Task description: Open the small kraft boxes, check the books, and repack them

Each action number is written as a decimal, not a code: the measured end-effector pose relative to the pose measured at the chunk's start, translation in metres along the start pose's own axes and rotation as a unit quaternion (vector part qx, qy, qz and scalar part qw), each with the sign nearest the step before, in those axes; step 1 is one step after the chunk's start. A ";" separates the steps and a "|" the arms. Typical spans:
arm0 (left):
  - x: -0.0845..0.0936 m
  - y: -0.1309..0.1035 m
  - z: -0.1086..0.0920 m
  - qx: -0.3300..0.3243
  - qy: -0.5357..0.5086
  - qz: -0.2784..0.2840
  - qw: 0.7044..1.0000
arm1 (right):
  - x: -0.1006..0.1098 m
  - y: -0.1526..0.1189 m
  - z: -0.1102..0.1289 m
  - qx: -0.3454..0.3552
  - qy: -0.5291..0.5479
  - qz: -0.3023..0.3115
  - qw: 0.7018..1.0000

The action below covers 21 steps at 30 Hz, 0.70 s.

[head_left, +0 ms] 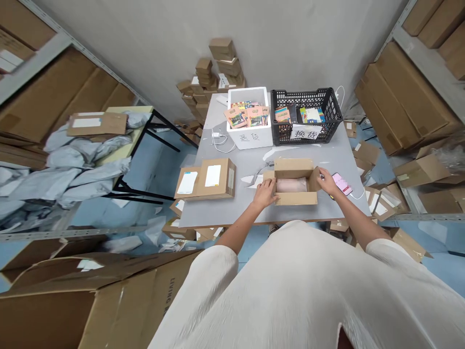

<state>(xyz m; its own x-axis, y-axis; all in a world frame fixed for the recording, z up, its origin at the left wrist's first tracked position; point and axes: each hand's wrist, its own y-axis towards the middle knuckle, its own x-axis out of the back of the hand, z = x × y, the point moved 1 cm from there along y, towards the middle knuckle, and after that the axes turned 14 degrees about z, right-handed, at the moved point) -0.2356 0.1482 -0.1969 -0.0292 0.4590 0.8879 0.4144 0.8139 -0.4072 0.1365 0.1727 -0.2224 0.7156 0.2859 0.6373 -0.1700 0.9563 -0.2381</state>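
Note:
An open cardboard box (296, 198) stands on the grey table in front of me, flaps spread. Inside lies a pinkish wrapped item (291, 185). My left hand (265, 193) is closed on the box's left side, fingers bent over the cardboard. At the right flap, my right hand (327, 183) is closed around a slim tool (322, 177), dark at the tip. A bit of yellow shows below that hand, perhaps the tool's other end; its kind is unclear. Right of this hand lies a phone (342, 184) with a lit pink screen and a white cable.
Behind the box stand a white foam bin (250, 138) and a black crate (307, 140), both holding booklets. Labelled cartons (207, 182) sit on the left of the table (218, 213). Grey parcels (87, 165) cover a side table. Large cartons (127, 295) crowd the floor.

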 end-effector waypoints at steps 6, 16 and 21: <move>0.026 0.035 0.003 -0.036 0.020 0.070 0.997 | 0.005 -0.029 -0.033 -0.098 0.013 -0.073 0.992; 0.030 0.067 0.003 -0.035 0.055 0.129 0.990 | 0.009 -0.022 0.001 -0.093 -0.233 -0.040 0.967; 0.029 0.055 0.008 -0.012 0.059 0.102 0.993 | -0.011 -0.016 0.079 0.073 -0.381 0.027 0.921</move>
<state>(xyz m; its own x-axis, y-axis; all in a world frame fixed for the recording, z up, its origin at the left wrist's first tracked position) -0.2215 0.2090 -0.1952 0.1632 0.5669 0.8074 0.4229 0.6992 -0.5764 0.0776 0.1587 -0.1679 0.0300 0.2404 0.9702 -0.3211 0.9215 -0.2184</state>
